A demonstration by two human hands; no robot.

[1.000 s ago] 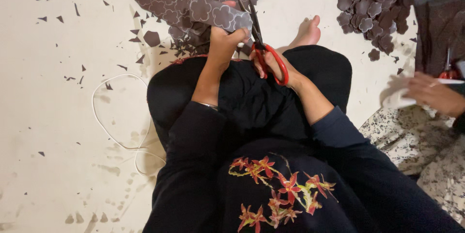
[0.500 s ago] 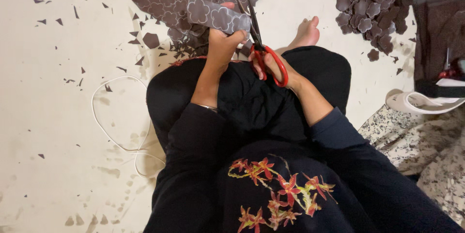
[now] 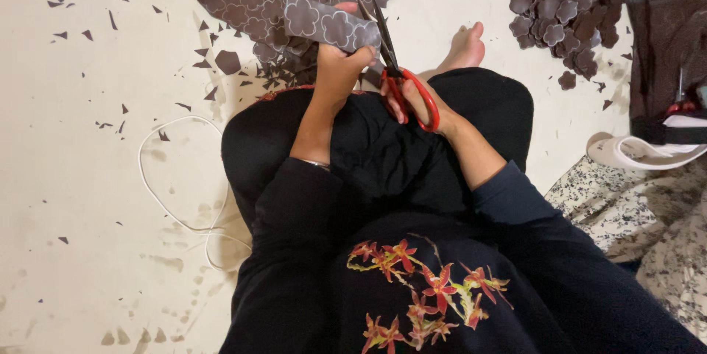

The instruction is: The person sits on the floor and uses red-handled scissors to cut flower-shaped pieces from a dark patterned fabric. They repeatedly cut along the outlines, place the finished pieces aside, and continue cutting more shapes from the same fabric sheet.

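Left hand (image 3: 340, 67) holds patterned strip (image 3: 324, 24); right hand (image 3: 418, 104) works red scissors (image 3: 401, 78).

I see my left hand (image 3: 340, 67) clenched, forearm raised; my right hand (image 3: 417, 100) curls closed, wrist bent inward beside it.

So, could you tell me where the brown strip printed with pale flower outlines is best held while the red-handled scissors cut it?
Grip the brown flower-printed strip at its near end, from below, as the left hand does: that leaves the far edge free for the red-handled scissors, whose blades come in from the right.
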